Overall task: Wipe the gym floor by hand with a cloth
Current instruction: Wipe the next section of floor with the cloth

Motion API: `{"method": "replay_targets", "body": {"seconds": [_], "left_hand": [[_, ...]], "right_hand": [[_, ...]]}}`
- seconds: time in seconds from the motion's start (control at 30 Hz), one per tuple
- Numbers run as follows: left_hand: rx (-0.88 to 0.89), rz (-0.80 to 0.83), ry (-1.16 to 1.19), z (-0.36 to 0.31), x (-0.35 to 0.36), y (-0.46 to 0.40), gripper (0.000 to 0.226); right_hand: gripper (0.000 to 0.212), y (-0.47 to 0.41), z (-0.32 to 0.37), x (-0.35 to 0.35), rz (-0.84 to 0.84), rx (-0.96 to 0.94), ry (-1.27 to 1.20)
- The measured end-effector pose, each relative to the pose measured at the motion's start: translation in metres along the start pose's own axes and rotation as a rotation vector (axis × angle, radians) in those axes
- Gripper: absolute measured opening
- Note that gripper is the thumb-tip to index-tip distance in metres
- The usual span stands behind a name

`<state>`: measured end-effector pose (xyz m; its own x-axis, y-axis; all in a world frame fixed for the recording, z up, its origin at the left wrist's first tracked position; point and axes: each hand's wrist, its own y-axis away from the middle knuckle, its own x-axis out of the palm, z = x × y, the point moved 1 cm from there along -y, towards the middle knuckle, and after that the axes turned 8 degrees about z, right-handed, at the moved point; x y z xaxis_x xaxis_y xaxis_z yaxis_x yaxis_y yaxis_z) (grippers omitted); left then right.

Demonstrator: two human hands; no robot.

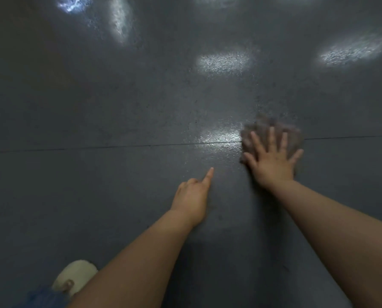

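1. Right hand [272, 162]: I see it lying flat, palm down, on the cloth [263, 132]. The fingers [271, 138] are straight and spread apart. The grip is wide; nothing is pinched or curled round. The hand presses the cloth against the floor [96, 107].

2. Cloth: a greyish-brown, crumpled piece, blurred at its edges. It sits on the floor to the right of centre, beneath and beyond the right hand. It straddles the thin seam [96, 148] that runs across the floor from left to right. Its far edge extends past the fingertips.

3. Left hand [191, 200]: I see it just left of the right hand and nearer to me, apart from the cloth. The index finger [208, 175] is extended and points forward, towards the seam. The other fingers are curled under. The grip is narrow and holds nothing. I cannot tell whether the hand bears on the floor.

4. Floor: dark grey with a fine speckled texture. A bright glare patch [219, 135] lies on the seam, just left of the cloth. Further glare patches appear towards the far side.

5. Lower left corner: a pale, fuzzy slipper [76, 274] rests on the floor, with blue fabric [43, 298] beside it, partly hidden by the left forearm.
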<state>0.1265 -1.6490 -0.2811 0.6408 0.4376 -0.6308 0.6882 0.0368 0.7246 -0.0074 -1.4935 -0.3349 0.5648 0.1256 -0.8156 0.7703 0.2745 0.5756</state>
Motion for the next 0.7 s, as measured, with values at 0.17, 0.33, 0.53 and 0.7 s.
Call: {"method": "replay_targets", "body": {"seconds": [0.17, 0.33, 0.53, 0.7], "left_hand": [[-0.094, -0.190, -0.012, 0.049, -0.019, 0.001, 0.071], [-0.250, -0.273, 0.039, 0.095, -0.033, 0.002, 0.066], [-0.290, -0.236, 0.045, 0.105, -0.031, -0.001, 0.066], [-0.531, 0.001, 0.032, 0.121, -0.027, -0.001, 0.126]], "right_hand": [[0.062, -0.002, 0.050, -0.004, 0.003, 0.171, -0.163], [0.059, 0.040, 0.152, 0.041, -0.042, -0.371, 0.085], [0.051, 0.035, 0.148, 0.050, -0.044, -0.777, 0.287], [0.056, -0.011, 0.103, 0.013, -0.159, -0.152, 0.062]]}}
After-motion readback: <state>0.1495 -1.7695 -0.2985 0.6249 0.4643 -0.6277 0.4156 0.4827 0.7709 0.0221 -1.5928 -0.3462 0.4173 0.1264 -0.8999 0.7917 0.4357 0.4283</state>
